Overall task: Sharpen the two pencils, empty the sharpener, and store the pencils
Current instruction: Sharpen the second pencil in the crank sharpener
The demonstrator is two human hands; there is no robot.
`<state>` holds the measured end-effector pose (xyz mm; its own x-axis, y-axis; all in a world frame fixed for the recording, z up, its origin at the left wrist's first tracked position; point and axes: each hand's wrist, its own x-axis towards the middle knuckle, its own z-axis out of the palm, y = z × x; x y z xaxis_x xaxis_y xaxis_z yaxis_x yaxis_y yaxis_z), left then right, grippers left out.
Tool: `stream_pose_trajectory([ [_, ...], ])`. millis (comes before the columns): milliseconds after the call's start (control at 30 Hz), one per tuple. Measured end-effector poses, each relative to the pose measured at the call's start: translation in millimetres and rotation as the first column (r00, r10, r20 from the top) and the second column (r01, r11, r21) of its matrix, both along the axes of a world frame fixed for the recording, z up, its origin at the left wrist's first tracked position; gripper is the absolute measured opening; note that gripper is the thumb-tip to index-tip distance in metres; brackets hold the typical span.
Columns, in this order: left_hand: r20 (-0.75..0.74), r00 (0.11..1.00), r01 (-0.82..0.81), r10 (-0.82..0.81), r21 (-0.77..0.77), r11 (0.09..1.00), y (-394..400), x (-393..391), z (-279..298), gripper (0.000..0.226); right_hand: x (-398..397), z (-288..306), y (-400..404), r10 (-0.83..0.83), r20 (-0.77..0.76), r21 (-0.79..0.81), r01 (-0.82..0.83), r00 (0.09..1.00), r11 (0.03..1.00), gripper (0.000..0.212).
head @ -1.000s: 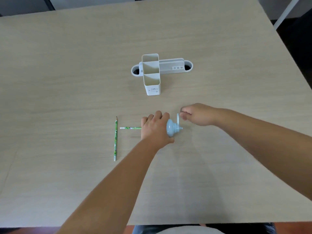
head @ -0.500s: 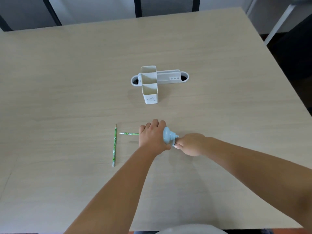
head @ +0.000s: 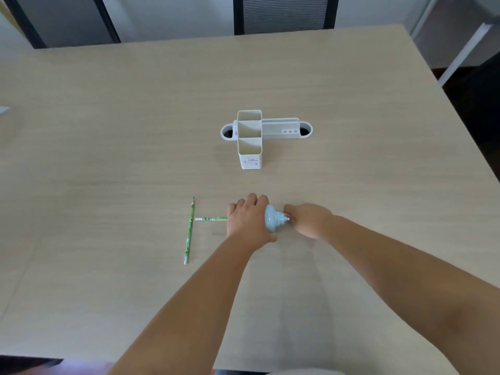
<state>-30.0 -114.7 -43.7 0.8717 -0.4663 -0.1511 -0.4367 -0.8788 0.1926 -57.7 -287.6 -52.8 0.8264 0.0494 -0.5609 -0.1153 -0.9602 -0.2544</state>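
A light blue crank sharpener (head: 272, 221) lies on the table under my left hand (head: 247, 219), which grips its body. A green pencil (head: 211, 219) sticks out of the sharpener to the left, its far end showing. My right hand (head: 307, 219) is closed on the crank handle at the sharpener's right end; the handle itself is hidden by the fingers. A second green pencil (head: 189, 230) lies loose on the table further left, its sharpened tip pointing away from me. The white pencil holder (head: 250, 154) stands behind, its compartments showing nothing inside.
The wooden table (head: 108, 144) spreads wide on all sides. A white oval tray part (head: 281, 128) extends behind the holder. A chair back (head: 284, 14) stands beyond the far edge, and a white table leg (head: 460, 55) is at the right.
My right hand has swung from above the sharpener down to its lower side and back up level with it, turning the crank. My head has tilted up.
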Motion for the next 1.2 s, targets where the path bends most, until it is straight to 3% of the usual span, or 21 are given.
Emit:
stream_pose_trajectory([
  [167,0.000,1.000,0.003,-0.003,-0.007,1.000,1.3,1.4,-1.4,0.065,-19.4,-7.5,6.8,0.082,-0.057,-0.001,-0.082,0.995,0.997,0.040],
  [433,-0.034,0.999,0.043,-0.042,0.023,0.999,1.8,1.4,6.2,0.065,-29.8,12.9,8.2,0.139,-0.045,0.027,-0.138,0.989,0.990,0.037],
  [533,-0.085,0.990,0.112,-0.111,0.011,0.994,7.7,7.1,9.3,0.078,-30.9,17.8,8.0,0.100,-0.052,-0.032,-0.101,0.994,0.994,0.041],
  [633,-0.130,0.961,0.227,-0.243,-0.123,0.966,24.1,10.9,23.1,0.095,-35.1,28.4,7.7,0.100,-0.008,-0.113,-0.100,0.995,0.989,0.043],
  [700,-0.102,0.964,0.215,-0.247,-0.253,0.943,40.7,12.3,35.4,0.087,-40.5,36.5,7.6,0.121,0.105,-0.120,-0.109,0.987,0.987,0.035],
  [767,-0.048,0.986,0.136,-0.162,-0.337,0.931,65.3,16.3,42.9,0.065,-44.4,43.2,10.3,0.094,0.323,-0.034,-0.088,0.942,0.996,0.026],
  [867,-0.006,0.999,0.047,-0.051,-0.306,0.951,104.8,26.0,31.4,0.039,-37.1,47.1,26.6,0.006,0.547,0.163,-0.114,0.837,0.980,0.036],
  [1033,0.044,0.998,0.056,-0.049,-0.174,0.983,114.3,27.3,2.4,0.032,-12.2,28.4,63.2,0.129,0.423,0.140,-0.205,0.897,0.969,0.069],
  [1100,0.113,0.992,0.075,-0.057,-0.163,0.984,112.0,26.6,-3.7,0.040,-9.5,19.0,69.7,0.061,0.377,0.177,-0.136,0.924,0.975,0.072],
  [1200,0.235,0.968,0.127,-0.085,-0.172,0.977,115.7,30.0,-9.2,0.034,-9.2,13.4,73.6,-0.079,0.352,0.266,-0.019,0.933,0.964,0.062],
])
